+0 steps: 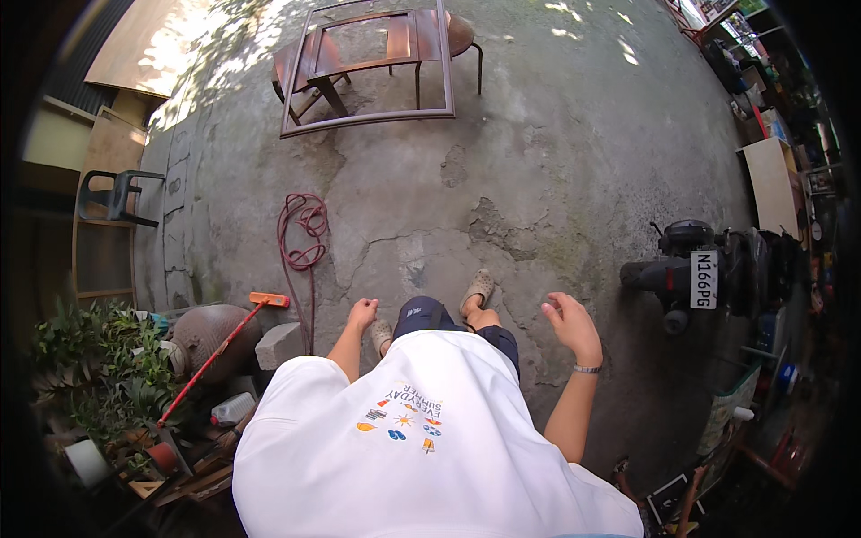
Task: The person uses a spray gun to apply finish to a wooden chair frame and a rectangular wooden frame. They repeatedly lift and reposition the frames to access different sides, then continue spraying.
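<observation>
My left hand [363, 313] hangs beside my dark shorts [504, 344], its fingers loosely bent and a little apart, with nothing seen in it. Out to the right my right hand [574, 326] is held open and empty, thumb and fingers spread, a watch or bracelet [587, 368] on the wrist. Neither hand touches anything. Ahead on the concrete floor [556, 179], a large brown rectangular frame [368, 118] leans against wooden furniture [430, 40] with dark legs. A tangled dark-red hose or cord [305, 242] lies closest to my left hand.
On the left are a dark plastic chair [118, 195], plants [108, 359], a big round pot [206, 341], a grey block [280, 345] and an orange-headed, red-handled broom [220, 351]. A parked motorcycle [668, 269] and crowded shelves [771, 188] line the right. Cracks mark the floor.
</observation>
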The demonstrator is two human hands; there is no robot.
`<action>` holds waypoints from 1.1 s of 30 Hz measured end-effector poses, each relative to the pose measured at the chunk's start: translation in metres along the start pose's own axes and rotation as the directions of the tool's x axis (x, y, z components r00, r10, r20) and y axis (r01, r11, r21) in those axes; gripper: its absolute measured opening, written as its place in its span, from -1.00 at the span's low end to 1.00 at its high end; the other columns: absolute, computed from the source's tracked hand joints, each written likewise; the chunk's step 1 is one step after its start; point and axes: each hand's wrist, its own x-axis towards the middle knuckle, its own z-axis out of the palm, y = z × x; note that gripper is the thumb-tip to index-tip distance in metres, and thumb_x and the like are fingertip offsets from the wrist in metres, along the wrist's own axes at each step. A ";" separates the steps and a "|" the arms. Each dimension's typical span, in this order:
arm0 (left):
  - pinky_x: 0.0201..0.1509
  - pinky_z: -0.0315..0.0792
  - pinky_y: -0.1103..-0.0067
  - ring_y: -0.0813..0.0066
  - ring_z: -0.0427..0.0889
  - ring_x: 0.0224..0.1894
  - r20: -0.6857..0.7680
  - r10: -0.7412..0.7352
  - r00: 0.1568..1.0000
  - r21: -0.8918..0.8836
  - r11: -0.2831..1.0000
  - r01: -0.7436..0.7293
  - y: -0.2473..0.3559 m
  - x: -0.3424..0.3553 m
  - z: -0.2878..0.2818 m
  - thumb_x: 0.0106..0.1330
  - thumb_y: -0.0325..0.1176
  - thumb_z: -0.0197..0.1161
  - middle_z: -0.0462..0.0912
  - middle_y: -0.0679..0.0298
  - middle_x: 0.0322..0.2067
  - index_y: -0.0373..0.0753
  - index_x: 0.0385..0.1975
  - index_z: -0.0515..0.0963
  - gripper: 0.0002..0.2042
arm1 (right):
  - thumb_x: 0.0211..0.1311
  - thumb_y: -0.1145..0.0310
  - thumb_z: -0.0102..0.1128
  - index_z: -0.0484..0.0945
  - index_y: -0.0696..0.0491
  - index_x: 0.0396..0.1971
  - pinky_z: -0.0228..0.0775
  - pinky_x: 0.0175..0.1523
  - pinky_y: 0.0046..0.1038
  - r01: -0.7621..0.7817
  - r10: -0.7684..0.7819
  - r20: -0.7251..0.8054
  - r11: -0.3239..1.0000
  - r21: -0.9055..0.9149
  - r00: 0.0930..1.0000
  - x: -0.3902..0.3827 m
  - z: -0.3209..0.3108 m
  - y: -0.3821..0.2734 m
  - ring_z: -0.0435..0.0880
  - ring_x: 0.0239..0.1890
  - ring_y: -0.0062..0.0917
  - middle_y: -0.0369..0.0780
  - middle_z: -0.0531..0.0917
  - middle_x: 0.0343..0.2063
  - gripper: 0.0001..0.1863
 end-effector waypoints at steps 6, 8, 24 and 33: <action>-0.44 0.40 0.57 0.54 0.54 -0.44 0.088 -0.066 0.994 -0.194 0.978 0.082 0.099 0.016 0.075 0.38 -0.05 0.15 0.60 0.29 -0.33 -0.27 -0.14 0.52 -0.64 | 0.33 0.21 0.18 0.52 0.22 0.01 0.48 -0.13 -0.41 0.093 -0.094 0.014 0.994 0.064 0.995 0.140 -0.143 -0.022 0.64 -0.30 -0.41 -0.08 0.64 -0.20 -0.59; -0.37 0.47 0.53 0.52 0.54 -0.46 0.048 -0.067 0.997 -0.306 0.949 0.078 0.130 0.026 0.095 0.37 -0.09 0.18 0.61 0.25 -0.39 -0.34 -0.21 0.54 -0.64 | 0.34 0.24 0.17 0.51 0.23 0.00 0.49 -0.16 -0.42 0.174 -0.175 0.014 0.984 0.046 0.985 0.195 -0.174 -0.030 0.65 -0.32 -0.42 -0.09 0.65 -0.24 -0.61; -0.36 0.41 0.59 0.52 0.57 -0.31 -0.268 -0.342 0.901 -0.757 0.653 0.022 0.358 0.231 0.087 0.39 -0.09 0.17 0.59 0.29 -0.22 -0.15 -0.01 0.43 -0.68 | 0.40 0.18 0.12 0.50 0.19 0.02 0.48 -0.19 -0.49 0.275 -0.266 0.104 0.958 -0.078 0.958 0.647 -0.273 -0.162 0.63 -0.33 -0.55 -0.17 0.68 -0.34 -0.61; -0.08 0.43 0.42 0.40 0.57 -0.12 -0.164 -0.607 0.778 -0.964 0.264 0.003 0.453 0.308 0.051 0.43 0.02 0.07 0.59 0.24 -0.07 -0.13 0.11 0.35 -0.57 | 0.43 0.07 0.05 0.36 0.16 0.13 0.48 -0.07 -0.41 0.362 -0.324 0.221 0.918 -0.162 0.920 0.946 -0.258 -0.261 0.66 -0.24 -0.43 -0.12 0.66 -0.27 -0.50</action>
